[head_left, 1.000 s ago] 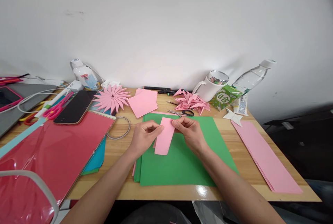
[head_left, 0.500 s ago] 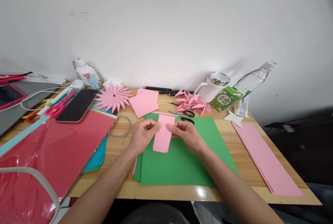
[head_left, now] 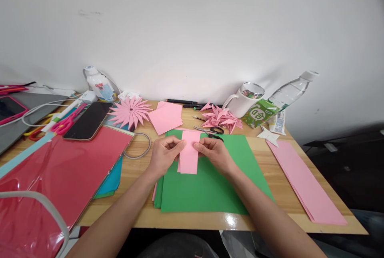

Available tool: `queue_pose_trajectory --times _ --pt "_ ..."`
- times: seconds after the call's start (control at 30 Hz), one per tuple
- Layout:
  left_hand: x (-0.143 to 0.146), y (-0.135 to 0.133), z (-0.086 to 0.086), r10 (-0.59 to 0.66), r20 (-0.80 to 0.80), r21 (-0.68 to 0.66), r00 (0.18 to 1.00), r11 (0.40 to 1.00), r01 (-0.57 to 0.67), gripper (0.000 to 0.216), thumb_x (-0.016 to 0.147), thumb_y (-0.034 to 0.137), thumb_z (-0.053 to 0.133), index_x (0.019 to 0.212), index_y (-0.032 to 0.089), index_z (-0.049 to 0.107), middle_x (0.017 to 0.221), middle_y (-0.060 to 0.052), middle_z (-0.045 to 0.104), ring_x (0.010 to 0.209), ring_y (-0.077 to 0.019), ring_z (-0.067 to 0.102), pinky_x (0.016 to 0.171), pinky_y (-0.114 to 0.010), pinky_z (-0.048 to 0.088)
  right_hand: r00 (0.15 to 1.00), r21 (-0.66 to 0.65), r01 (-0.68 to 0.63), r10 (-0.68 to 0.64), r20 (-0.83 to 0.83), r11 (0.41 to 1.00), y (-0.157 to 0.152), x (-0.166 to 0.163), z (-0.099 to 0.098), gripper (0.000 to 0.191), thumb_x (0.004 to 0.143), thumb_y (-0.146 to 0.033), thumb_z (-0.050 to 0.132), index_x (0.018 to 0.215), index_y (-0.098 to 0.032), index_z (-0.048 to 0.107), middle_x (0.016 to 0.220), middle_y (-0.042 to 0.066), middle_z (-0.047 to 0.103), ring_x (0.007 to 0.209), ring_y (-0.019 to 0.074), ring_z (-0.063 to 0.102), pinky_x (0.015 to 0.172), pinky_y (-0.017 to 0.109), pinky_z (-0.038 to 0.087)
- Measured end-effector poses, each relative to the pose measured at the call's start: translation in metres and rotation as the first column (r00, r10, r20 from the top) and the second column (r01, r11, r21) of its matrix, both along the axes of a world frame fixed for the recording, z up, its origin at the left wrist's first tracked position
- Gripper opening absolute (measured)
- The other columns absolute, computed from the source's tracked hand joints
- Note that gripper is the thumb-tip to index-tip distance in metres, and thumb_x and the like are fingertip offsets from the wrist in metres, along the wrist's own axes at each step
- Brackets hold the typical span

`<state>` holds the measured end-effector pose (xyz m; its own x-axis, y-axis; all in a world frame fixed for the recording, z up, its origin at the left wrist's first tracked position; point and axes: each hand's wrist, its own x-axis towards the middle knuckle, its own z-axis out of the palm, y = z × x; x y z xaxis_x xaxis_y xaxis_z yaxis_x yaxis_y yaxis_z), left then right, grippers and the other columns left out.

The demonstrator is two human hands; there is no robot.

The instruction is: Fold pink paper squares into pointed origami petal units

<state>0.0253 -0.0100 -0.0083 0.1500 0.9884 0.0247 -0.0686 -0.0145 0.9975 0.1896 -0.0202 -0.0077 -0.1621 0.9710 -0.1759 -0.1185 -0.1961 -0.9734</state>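
Note:
A folded pink paper strip [head_left: 189,156] is held upright over the green paper stack [head_left: 210,190] in the middle of the desk. My left hand [head_left: 164,155] pinches its upper left edge and my right hand [head_left: 213,153] pinches its upper right edge. Both hands have their fingers closed on the paper. Small scissors [head_left: 211,130] lie just beyond my right hand.
A red sheet in a plastic sleeve [head_left: 57,178] and a phone [head_left: 88,121] lie at the left. Behind are a pink paper flower [head_left: 129,112], pink squares [head_left: 165,117], folded pink pieces [head_left: 221,117], a white mug [head_left: 244,99], a green carton [head_left: 259,112] and a water bottle [head_left: 289,89]. Long pink strips [head_left: 303,180] lie at the right.
The pink strip has turned from tilted to nearly vertical and come slightly lower and left. Both hands kept their pinch and shifted a little with it.

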Motion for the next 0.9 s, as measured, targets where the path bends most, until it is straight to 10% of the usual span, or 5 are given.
queue_pose_trajectory --times 0.17,0.9 --pt "-0.0016 0.0012 -0.0024 0.034 0.039 0.006 0.999 0.999 -0.034 0.025 0.065 0.034 0.071 0.056 0.014 0.059 0.049 0.004 0.047 0.041 -0.0059 0.04 0.037 -0.019 0.032 0.976 -0.069 -0.214 0.21 -0.057 0.974 -0.0022 0.0001 0.0 0.03 0.066 -0.044 0.07 0.069 -0.014 0.068 0.067 0.001 0.068 0.065 0.0129 0.063 0.069 0.029 0.053" --pt "0.0008 0.0041 -0.002 0.134 0.087 -0.046 0.987 0.99 -0.13 0.028 0.061 0.036 0.073 0.052 0.014 0.058 0.045 0.005 0.048 0.039 -0.0056 0.041 0.038 -0.019 0.031 0.989 -0.073 -0.146 0.148 0.027 0.987 -0.0043 -0.0067 -0.004 0.035 0.059 -0.047 0.074 0.058 -0.015 0.062 0.053 -0.003 0.061 0.048 0.0084 0.055 0.051 0.021 0.05"
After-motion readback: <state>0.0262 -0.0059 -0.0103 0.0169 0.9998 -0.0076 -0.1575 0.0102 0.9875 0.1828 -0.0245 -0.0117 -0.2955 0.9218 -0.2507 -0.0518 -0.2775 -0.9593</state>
